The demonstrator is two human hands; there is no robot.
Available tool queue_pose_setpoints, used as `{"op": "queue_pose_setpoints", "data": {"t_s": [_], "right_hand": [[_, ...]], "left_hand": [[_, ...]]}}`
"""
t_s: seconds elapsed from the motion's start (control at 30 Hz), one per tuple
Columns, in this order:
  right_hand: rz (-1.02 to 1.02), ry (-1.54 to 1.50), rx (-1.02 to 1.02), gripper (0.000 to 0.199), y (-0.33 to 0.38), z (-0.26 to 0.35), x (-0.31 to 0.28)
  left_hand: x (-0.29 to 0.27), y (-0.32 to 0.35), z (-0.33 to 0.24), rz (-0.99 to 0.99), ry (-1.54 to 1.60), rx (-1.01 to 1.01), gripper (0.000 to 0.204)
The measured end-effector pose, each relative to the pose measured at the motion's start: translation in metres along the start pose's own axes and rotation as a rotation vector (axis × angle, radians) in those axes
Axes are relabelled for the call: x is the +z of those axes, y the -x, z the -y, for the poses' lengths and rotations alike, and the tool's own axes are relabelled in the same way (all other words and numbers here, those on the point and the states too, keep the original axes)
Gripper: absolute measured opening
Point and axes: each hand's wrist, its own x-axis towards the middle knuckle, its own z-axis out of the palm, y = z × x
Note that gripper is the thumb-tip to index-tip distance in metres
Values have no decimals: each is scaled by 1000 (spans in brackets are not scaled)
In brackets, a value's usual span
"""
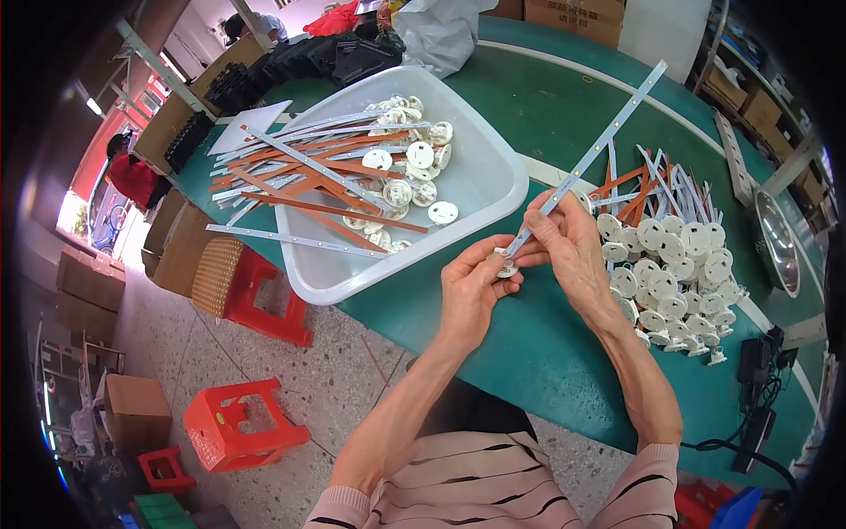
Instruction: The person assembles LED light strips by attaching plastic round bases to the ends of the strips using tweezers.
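Observation:
My right hand (571,242) grips a long pale LED strip (610,132) with small yellowish dots, slanting up and to the right. The strip's lower end meets a small white round plastic piece (506,267), pinched in the fingers of my left hand (470,286). My fingers partly hide where the two meet. To the left, a translucent white plastic tub (489,198) holds many such strips and white round pieces, with strip ends sticking out over its rim. At the right, a heap of white round pieces (674,273) with strips attached lies on the green table (423,331).
A black power adapter with cables (754,366) lies at the table's right edge, near a shiny metal bowl (777,242). Black parts (352,57) and a white plastic bag (441,35) are at the back. Red stools (238,423) stand on the floor; a person in red (134,179) is far left.

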Motion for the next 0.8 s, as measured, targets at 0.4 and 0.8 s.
{"op": "queue_pose_setpoints", "data": {"t_s": [0.4,0.8], "right_hand": [[-28,400,-354,10,2,-8,2],[0,425,-361,8,1,-14,2]], "left_hand": [[3,1,6,-46,-137,62,34],[6,1,7,-74,-216,95,38]]}}
